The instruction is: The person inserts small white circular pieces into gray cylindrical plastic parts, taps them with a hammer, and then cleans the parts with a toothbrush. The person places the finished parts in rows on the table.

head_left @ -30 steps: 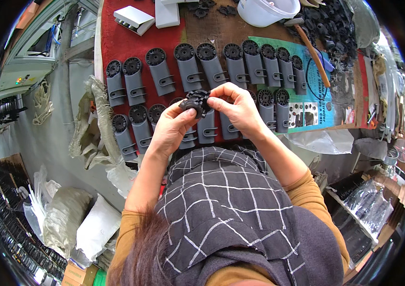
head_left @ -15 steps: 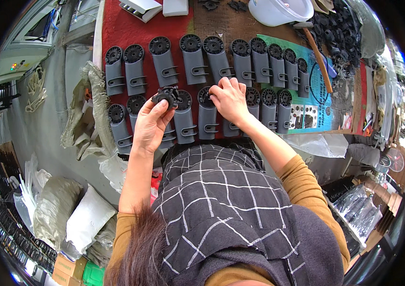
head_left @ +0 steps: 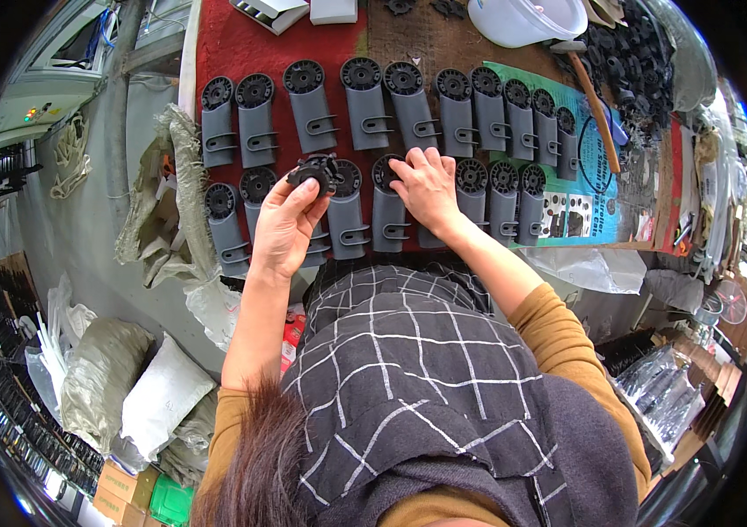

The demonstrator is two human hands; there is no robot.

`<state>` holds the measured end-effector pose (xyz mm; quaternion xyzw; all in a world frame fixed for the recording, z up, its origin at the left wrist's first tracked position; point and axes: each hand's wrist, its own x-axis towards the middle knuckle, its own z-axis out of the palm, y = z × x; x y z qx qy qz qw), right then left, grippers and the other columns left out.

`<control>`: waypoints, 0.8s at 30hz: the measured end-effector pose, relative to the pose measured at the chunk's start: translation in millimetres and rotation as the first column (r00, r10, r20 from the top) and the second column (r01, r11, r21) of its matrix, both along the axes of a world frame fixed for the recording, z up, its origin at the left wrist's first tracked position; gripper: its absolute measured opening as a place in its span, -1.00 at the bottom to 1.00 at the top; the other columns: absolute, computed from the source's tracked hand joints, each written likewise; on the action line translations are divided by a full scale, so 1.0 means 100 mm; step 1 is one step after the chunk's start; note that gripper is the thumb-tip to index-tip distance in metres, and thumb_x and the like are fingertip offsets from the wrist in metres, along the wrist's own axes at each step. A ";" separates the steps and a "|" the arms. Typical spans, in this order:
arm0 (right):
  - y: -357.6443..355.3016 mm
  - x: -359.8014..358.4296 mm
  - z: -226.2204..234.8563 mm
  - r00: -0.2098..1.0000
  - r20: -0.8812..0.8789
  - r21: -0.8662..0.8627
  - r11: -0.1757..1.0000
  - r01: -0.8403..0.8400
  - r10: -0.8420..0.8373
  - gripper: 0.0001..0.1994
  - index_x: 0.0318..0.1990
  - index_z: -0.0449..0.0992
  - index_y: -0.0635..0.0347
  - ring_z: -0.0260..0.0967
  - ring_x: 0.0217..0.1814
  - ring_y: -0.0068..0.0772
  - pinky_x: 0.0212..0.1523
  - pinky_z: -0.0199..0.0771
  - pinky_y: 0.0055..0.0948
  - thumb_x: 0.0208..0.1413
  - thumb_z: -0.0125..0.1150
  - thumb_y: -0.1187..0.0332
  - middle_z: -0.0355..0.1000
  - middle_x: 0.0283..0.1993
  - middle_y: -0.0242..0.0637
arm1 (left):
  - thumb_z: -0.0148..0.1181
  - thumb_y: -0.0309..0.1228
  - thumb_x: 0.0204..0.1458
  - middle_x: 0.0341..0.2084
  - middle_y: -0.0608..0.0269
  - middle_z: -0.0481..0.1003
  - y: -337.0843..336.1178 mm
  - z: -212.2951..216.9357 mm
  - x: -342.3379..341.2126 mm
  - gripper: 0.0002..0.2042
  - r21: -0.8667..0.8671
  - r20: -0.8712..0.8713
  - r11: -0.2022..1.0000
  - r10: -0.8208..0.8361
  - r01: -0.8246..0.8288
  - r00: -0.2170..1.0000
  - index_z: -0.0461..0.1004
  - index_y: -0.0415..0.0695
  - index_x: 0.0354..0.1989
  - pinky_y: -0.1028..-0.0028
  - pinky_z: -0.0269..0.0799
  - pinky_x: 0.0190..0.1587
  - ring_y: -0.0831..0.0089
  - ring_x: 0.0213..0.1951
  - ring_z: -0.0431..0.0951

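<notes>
Two rows of grey plastic parts (head_left: 364, 110) with round black ribbed caps lie on a red mat (head_left: 224, 53). My left hand (head_left: 285, 224) holds a small black round piece (head_left: 313, 171) in its fingertips, just above the near row. My right hand (head_left: 426, 189) rests flat on a grey part (head_left: 388, 220) in the near row, fingers spread beside its black cap.
A white bowl (head_left: 527, 19) and a heap of black pieces (head_left: 632, 61) lie at the back right, with a wooden-handled tool (head_left: 593, 101) over a green printed sheet (head_left: 597, 189). Grey sacks (head_left: 162, 202) hang off the table's left edge. Bags and boxes (head_left: 127, 395) sit on the floor.
Both hands were together holding the black piece. My right hand has let go and dropped onto a grey part, while my left hand carried the piece leftward over the near row.
</notes>
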<state>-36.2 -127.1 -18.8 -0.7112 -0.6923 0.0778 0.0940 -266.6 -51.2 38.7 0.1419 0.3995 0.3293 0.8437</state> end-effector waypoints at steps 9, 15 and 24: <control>0.08 -0.04 -0.05 0.958 0.240 -0.045 0.988 -0.149 0.155 -0.74 -0.27 0.55 0.08 0.24 -0.07 -0.41 -0.09 0.13 -0.33 -0.17 0.33 0.25 0.32 -0.27 -0.47 | 0.22 -0.53 0.09 -0.23 0.29 0.57 0.02 0.00 0.16 -0.82 0.027 0.010 0.998 -0.063 0.063 0.998 0.52 -0.14 -0.12 0.54 0.56 -0.09 0.53 -0.19 0.58; 0.03 -0.06 0.43 0.927 -0.301 -0.046 0.975 0.219 -0.223 -0.74 -0.20 0.63 0.07 0.27 -0.11 -0.35 -0.08 0.11 -0.30 -0.06 0.32 0.21 0.37 -0.31 -0.47 | 0.22 -0.52 0.09 -0.26 0.33 0.58 0.04 0.06 0.26 -0.81 0.061 -0.005 0.988 -0.139 0.139 0.990 0.53 -0.13 -0.11 0.60 0.54 -0.16 0.55 -0.24 0.58; -0.19 0.02 0.75 0.180 -0.906 -0.297 0.878 0.375 -0.383 -0.87 -0.22 0.54 0.28 0.31 -0.24 -0.70 -0.14 0.32 -0.64 0.13 0.24 0.42 0.45 -0.28 -0.46 | 0.22 -0.52 0.09 -0.23 0.39 0.57 -0.04 0.06 0.41 -0.66 0.067 -0.022 0.963 -0.262 0.263 0.965 0.47 -0.15 0.08 0.72 0.41 -0.28 0.67 -0.27 0.53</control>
